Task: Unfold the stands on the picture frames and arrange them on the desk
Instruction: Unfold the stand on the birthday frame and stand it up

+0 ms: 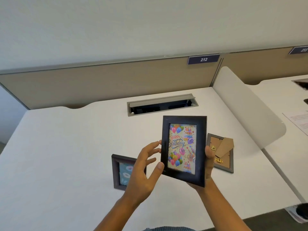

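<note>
A black picture frame [183,150] with a "Happy Birthday" balloon print is held up above the white desk [66,147], its front facing me. My right hand [209,164] grips its right edge and lower back. The thumb and fingertips of my left hand [144,170] touch its left edge. Behind my left hand a second dark frame [120,171] with a teal print stands on the desk. To the right a third frame [221,154] lies face down, its brown cardboard stand and gold clips showing.
An open cable tray [161,104] is recessed into the desk behind the frames. A tan partition [100,84] with a "212" label runs along the back. A white divider panel [246,107] borders the right side, with a neighbouring desk beyond it.
</note>
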The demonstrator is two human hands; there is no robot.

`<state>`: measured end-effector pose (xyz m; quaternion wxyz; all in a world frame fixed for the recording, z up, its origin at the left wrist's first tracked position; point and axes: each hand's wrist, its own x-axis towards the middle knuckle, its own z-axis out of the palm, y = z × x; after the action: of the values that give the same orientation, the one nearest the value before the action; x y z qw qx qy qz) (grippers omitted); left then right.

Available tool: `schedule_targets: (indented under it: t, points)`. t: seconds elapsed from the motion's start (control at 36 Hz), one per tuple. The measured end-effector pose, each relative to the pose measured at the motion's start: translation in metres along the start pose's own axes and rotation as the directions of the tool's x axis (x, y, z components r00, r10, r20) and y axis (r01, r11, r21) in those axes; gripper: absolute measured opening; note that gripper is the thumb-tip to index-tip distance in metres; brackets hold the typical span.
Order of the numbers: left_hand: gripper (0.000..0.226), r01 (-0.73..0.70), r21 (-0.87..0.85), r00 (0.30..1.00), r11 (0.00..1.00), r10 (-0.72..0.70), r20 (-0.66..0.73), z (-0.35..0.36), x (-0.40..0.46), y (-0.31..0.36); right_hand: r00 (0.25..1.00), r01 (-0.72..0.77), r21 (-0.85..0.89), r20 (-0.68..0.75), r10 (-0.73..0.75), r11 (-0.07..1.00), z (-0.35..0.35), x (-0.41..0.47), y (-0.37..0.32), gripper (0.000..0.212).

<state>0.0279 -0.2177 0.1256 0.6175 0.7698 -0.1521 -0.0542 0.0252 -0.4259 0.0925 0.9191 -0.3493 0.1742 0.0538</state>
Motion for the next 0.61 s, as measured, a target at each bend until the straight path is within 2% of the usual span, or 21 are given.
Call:
schedule_targets:
  t: [0.03,0.06,0.14,0.22,0.28,0.36,0.42,0.61]
  points:
    - [0.063,0.002,0.009,1.000,1.000,-0.002,0.008,0.001,0.001,-0.001,0.998,0.002,0.014,0.065,-0.003,1.000,0.003,0.000,-0.003,0.133]
    - [0.066,0.002,0.012,1.000,1.000,-0.002,0.013,0.001,0.002,-0.002,0.994,0.014,-0.046,0.107,-0.009,0.999,0.008,-0.002,-0.006,0.133]
    - [0.068,0.006,-0.001,0.999,1.000,-0.006,0.046,0.003,0.004,-0.003,0.981,0.134,-0.366,0.182,-0.070,0.921,0.012,0.001,-0.010,0.126]
    - [0.065,-0.020,-0.044,0.997,0.999,0.023,0.075,0.005,0.008,0.001,0.952,0.304,-0.664,0.235,-0.195,0.684,0.012,0.003,-0.018,0.114]
    - [0.061,-0.029,-0.071,0.996,0.997,0.035,0.088,0.008,0.010,0.005,0.927,0.375,-0.777,0.303,-0.222,0.505,0.009,0.005,-0.022,0.109]
    - [0.048,-0.022,-0.071,0.996,0.997,0.027,0.082,0.011,0.014,0.013,0.883,0.453,-0.853,0.387,-0.267,0.261,-0.003,0.011,-0.022,0.114]
    - [0.034,-0.005,-0.062,0.999,0.998,0.009,0.053,0.015,0.015,0.014,0.857,0.475,-0.869,0.420,-0.299,0.139,-0.011,0.014,-0.020,0.120]
    - [0.004,0.015,-0.023,0.994,1.000,-0.017,-0.105,0.028,0.018,0.004,0.818,0.486,-0.873,0.472,-0.329,-0.045,-0.023,0.014,-0.013,0.125]
